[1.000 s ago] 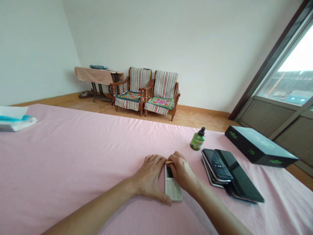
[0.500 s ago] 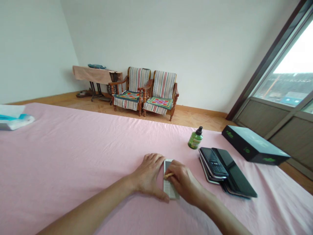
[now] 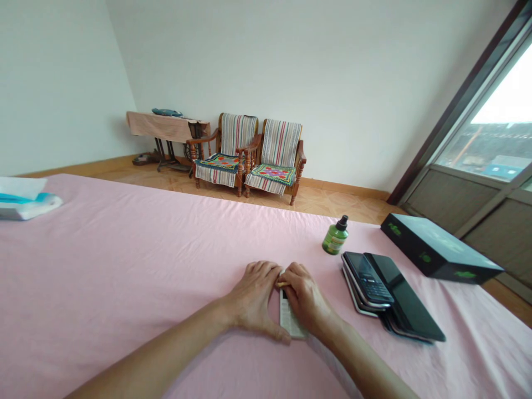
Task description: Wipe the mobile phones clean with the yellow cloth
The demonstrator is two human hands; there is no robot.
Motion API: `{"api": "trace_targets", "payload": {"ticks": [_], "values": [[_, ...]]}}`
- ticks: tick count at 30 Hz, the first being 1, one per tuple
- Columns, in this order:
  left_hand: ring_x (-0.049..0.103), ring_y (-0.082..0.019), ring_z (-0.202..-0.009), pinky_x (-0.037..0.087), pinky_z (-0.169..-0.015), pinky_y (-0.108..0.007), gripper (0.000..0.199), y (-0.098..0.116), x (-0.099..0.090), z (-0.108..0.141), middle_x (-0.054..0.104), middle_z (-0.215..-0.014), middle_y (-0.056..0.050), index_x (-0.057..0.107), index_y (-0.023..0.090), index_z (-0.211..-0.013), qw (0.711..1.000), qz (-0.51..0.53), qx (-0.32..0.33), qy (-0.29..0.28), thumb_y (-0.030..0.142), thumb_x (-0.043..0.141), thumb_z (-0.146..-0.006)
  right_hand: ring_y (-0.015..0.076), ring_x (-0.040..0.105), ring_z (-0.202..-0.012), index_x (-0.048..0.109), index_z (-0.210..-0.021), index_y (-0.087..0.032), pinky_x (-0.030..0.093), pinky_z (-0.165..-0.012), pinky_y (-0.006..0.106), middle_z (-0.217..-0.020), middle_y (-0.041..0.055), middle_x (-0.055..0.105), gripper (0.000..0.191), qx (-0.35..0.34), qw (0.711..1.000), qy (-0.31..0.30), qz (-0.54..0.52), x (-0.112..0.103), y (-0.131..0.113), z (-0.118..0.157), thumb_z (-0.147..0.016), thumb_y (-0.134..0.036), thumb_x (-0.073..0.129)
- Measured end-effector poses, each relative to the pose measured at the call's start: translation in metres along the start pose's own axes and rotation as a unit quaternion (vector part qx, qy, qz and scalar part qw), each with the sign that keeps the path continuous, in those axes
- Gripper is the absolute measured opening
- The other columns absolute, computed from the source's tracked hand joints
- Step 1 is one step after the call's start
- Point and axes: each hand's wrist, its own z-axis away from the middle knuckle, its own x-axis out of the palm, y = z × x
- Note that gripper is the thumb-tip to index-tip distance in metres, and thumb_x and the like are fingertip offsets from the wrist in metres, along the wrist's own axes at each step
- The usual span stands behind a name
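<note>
A white phone (image 3: 291,324) lies on the pink cloth in front of me, its upper part mostly covered by my fingers. My left hand (image 3: 256,299) braces it along the left side, thumb near the lower corner and fingertips near the top end. Over the phone's upper part, my right hand (image 3: 303,296) is closed around a small tan cloth-like piece (image 3: 283,284), pressed to the phone's face. Most of that piece is hidden in the fingers, so I cannot tell its exact kind.
To the right lie stacked phones (image 3: 368,282) and a black tablet (image 3: 409,299). Behind them stand a green spray bottle (image 3: 334,238) and a black box (image 3: 440,249). A tissue pack (image 3: 29,205) lies at far left; two wooden chairs (image 3: 274,166) stand beyond the pink-covered surface (image 3: 124,249).
My right hand has slid up the phone with the tan piece, from about the middle to the top end. My left hand stays in place. The view has shifted slightly.
</note>
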Motion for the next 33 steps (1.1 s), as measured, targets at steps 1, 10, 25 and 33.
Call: {"api": "trace_targets", "payload": {"ticks": [1, 10, 25, 33], "values": [[0.048, -0.033, -0.105, 0.037, -0.095, -0.049, 0.089, 0.0, 0.0, 0.0, 0.052, -0.113, -0.009, 0.047, 0.021, -0.116, 1.0, 0.0, 0.001, 0.001, 0.064, 0.08, -0.045, 0.0195, 0.05, -0.081, 0.062, -0.078, -0.015, 0.041, -0.073, 0.03, -0.082, 0.0054, 0.056, 0.02, -0.003, 1.0, -0.005, 0.0, -0.001, -0.002, 0.003, -0.085, 0.001, 0.051], [0.047, -0.035, -0.11, 0.035, -0.099, -0.05, 0.098, 0.0, 0.0, 0.0, 0.051, -0.119, -0.01, 0.045, 0.022, -0.124, 1.0, -0.008, 0.007, 0.001, 0.063, 0.081, -0.043, 0.0179, 0.054, -0.086, 0.065, -0.077, -0.017, 0.042, -0.072, 0.026, -0.086, 0.0051, 0.059, 0.025, -0.014, 0.998, -0.05, -0.044, -0.017, -0.025, 0.024, -0.082, 0.003, 0.05], [0.055, -0.028, -0.094, 0.042, -0.087, -0.042, 0.058, 0.005, 0.0, 0.007, 0.063, -0.101, -0.011, 0.063, 0.016, -0.101, 0.987, -0.018, 0.153, 0.036, 0.062, 0.072, -0.067, 0.017, 0.057, -0.069, 0.067, -0.075, -0.015, 0.041, -0.064, 0.026, -0.074, 0.0039, 0.059, 0.018, 0.076, 0.99, 0.117, 0.001, -0.005, 0.023, -0.024, -0.082, -0.008, 0.051], [0.058, -0.027, -0.089, 0.046, -0.083, -0.038, 0.05, 0.006, 0.008, 0.006, 0.066, -0.093, -0.009, 0.067, 0.018, -0.086, 0.99, -0.014, 0.135, 0.042, 0.064, 0.072, -0.067, 0.0171, 0.054, -0.077, 0.07, -0.072, -0.017, 0.042, -0.069, 0.027, -0.076, 0.0039, 0.058, 0.024, 0.002, 0.998, 0.064, 0.015, 0.01, 0.021, -0.026, -0.08, -0.003, 0.052]]}}
